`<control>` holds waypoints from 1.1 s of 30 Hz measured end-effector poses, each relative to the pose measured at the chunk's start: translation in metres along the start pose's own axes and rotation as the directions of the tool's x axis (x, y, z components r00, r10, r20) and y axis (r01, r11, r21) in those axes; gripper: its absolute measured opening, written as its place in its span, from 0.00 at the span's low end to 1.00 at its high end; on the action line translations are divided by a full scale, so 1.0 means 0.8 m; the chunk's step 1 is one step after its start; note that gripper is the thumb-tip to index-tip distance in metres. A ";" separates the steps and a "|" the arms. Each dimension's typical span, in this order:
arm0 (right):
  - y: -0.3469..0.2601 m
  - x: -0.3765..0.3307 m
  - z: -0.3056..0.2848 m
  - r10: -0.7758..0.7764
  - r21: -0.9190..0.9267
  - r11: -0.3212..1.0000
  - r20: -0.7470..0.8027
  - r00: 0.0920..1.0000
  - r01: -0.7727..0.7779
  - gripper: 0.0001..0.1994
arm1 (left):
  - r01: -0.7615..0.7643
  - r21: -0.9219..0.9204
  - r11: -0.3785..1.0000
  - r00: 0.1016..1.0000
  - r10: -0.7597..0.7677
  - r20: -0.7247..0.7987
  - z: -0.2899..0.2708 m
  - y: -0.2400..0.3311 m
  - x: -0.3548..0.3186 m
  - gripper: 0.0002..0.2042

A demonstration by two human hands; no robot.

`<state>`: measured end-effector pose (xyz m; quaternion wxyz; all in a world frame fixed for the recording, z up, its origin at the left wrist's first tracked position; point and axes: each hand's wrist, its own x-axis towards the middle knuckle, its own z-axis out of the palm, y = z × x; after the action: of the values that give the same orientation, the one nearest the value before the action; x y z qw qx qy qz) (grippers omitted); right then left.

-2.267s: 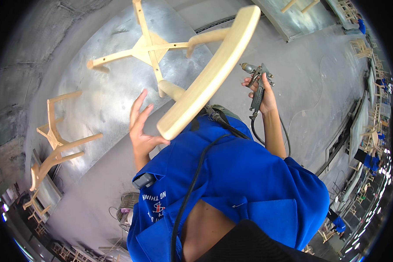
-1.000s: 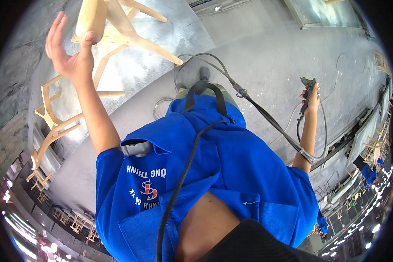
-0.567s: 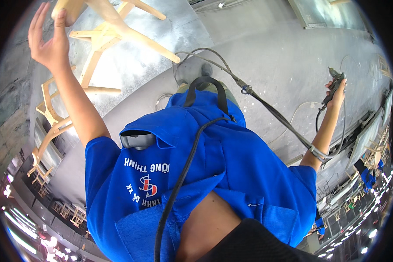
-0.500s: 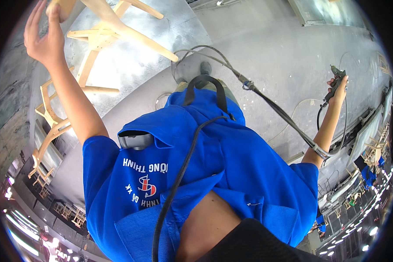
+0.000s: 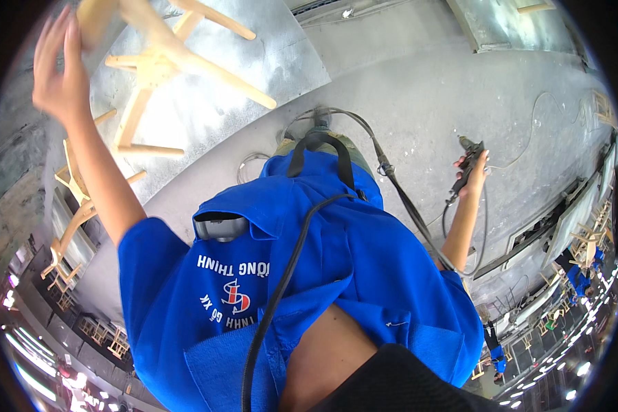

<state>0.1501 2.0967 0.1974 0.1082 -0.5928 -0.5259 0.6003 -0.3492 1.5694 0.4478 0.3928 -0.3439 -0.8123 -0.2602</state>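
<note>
In my right hand point(image 5: 475, 175) is a dark spray gun point(image 5: 470, 156), its nozzle turned up and away from me. Thin hoses point(image 5: 419, 223) run from it back past my right arm. My left hand point(image 5: 60, 86) is raised at the upper left, fingers stretched out and slightly apart. Its thumb side is against or very near a blurred wooden part point(image 5: 95, 24) of a pale wooden chair point(image 5: 154, 65); whether they touch I cannot tell. The chair's splayed legs reach over a shiny grey surface, and its top is cut off by the picture's edge.
More pale wooden chair frames point(image 5: 75, 178) stand to the left. A grey metal panel point(image 5: 515, 31) is at the upper right. Cables point(image 5: 254, 161) lie on the floor by my feet. Several chairs point(image 5: 587, 244) and people in blue point(image 5: 580, 280) are far off at the right.
My right hand has brought the spray gun inward and lower, the hoses shifting with it. My left hand has moved slightly left; the chair shifted a little and its upper part is blurred.
</note>
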 end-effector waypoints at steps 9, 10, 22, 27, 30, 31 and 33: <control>0.064 -0.025 0.173 0.141 0.122 0.977 0.257 0.956 -0.177 0.35 | 0.037 -0.024 0.999 0.976 -0.031 0.214 -0.110 0.154 -0.237 0.16; 0.058 -0.027 0.198 0.123 0.103 0.982 0.294 0.948 -0.159 0.35 | 0.050 -0.001 0.999 0.980 -0.049 0.191 -0.107 0.153 -0.241 0.16; -0.113 -0.093 0.338 -0.292 0.240 0.952 0.507 0.811 0.192 0.34 | -0.053 -0.015 0.998 0.997 0.052 -0.048 0.138 0.083 -0.083 0.13; -0.213 -0.146 0.288 -0.622 0.536 0.756 0.411 0.666 0.376 0.28 | 0.516 -0.231 0.825 0.834 -0.545 -0.085 0.168 0.111 -0.192 0.25; -0.231 -0.183 0.275 -0.636 0.453 0.772 0.579 0.510 0.447 0.30 | 0.866 -0.116 0.487 0.466 -0.700 0.541 0.175 0.156 -0.319 0.20; -0.232 -0.192 0.275 -0.599 0.435 0.797 0.652 0.465 0.418 0.31 | 0.883 -0.040 0.468 0.347 -0.592 0.727 0.175 0.176 -0.355 0.19; -0.234 -0.204 0.276 -0.523 0.404 0.844 0.767 0.372 0.353 0.34 | 0.777 -0.123 0.617 0.349 -0.261 0.900 0.181 0.199 -0.403 0.23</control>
<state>-0.0794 1.9418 0.3807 0.0402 -0.0430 -0.5925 0.8034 -0.1474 1.6554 0.1284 -0.2551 -0.2223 -0.8508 -0.4020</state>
